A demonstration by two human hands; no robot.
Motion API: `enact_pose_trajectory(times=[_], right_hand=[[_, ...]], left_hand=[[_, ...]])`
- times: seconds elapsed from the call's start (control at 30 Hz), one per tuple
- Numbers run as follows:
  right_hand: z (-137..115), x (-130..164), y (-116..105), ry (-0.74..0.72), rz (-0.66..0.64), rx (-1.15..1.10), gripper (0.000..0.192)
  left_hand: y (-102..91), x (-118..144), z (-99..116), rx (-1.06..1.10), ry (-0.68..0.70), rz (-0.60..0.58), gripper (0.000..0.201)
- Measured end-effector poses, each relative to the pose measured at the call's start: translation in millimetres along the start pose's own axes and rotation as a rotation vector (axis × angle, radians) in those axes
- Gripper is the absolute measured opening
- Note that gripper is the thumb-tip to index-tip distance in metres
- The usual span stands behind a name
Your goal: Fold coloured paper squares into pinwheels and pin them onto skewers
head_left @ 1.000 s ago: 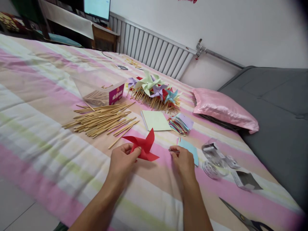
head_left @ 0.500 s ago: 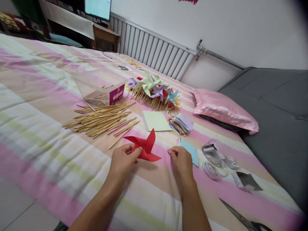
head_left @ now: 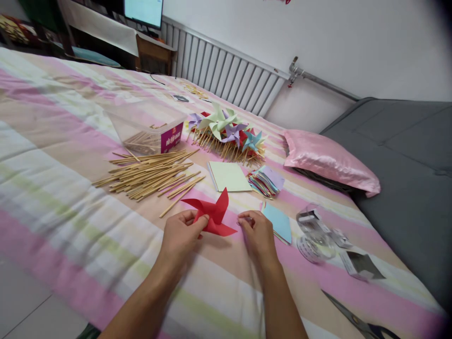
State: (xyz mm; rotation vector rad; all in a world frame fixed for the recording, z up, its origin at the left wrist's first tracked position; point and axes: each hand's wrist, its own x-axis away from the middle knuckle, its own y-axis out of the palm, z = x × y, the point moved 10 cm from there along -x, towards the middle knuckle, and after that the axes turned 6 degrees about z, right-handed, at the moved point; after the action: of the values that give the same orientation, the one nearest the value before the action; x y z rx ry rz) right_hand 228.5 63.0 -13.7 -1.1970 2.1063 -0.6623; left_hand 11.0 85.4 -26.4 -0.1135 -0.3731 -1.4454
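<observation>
The left hand [head_left: 181, 235] pinches the red paper pinwheel [head_left: 213, 215] flat on the bed [head_left: 63, 188], while the right hand [head_left: 257, 233], fingertips pressed together on something too small to tell, sits just right of it, near the blue paper [head_left: 278, 222].

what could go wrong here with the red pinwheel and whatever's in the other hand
1. The left hand pinches the red pinwheel only at its centre, so the folded blades may spring open.
2. The right hand seems to pinch something small, too tiny to identify; dropped, it could vanish on the striped bedspread.
3. The loose wooden sticks nearby could roll if nudged.
</observation>
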Motion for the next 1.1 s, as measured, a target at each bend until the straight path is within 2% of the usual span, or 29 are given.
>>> enact_pose_trajectory(times=[0.17,0.3,0.43,0.63,0.73,0.87,0.97,1.1], right_hand=[[-0.7,1.7,-5.8,0.051,0.007,0.026,0.020],[1.8,4.8,-2.7,0.103,-0.043,0.064,0.019],[-0.3,7.5,5.2,0.069,-0.106,0.152,0.019],[-5.2,8.8,5.7,0.015,-0.108,0.221,0.018],[-8.7,6.0,-6.3,0.027,-0.035,0.079,0.015],[-19.9,9.2,-35.7,0.099,0.139,-0.293,0.016],[-47.5,21.8,-37.7,0.077,0.087,-0.496,0.013],[-88.1,41.8,-20.8,-0.035,-0.070,-0.543,0.007]], left_hand=[[-1.4,-0.9,-0.4,-0.028,0.017,-0.010,0.016],[-1.8,-1.5,-1.2,-0.041,0.009,-0.011,0.016],[-1.8,-1.3,-1.3,-0.042,-0.003,0.000,0.016],[-1.4,-1.4,-4.5,-0.032,-0.020,-0.006,0.017],[-0.5,-1.8,-7.0,-0.014,-0.034,-0.025,0.019],[2.7,-1.2,-8.2,0.020,-0.042,-0.051,0.020],[7.0,1.6,-7.6,0.030,-0.032,-0.070,0.020],[14.8,6.6,-5.3,0.046,0.000,-0.119,0.019]])
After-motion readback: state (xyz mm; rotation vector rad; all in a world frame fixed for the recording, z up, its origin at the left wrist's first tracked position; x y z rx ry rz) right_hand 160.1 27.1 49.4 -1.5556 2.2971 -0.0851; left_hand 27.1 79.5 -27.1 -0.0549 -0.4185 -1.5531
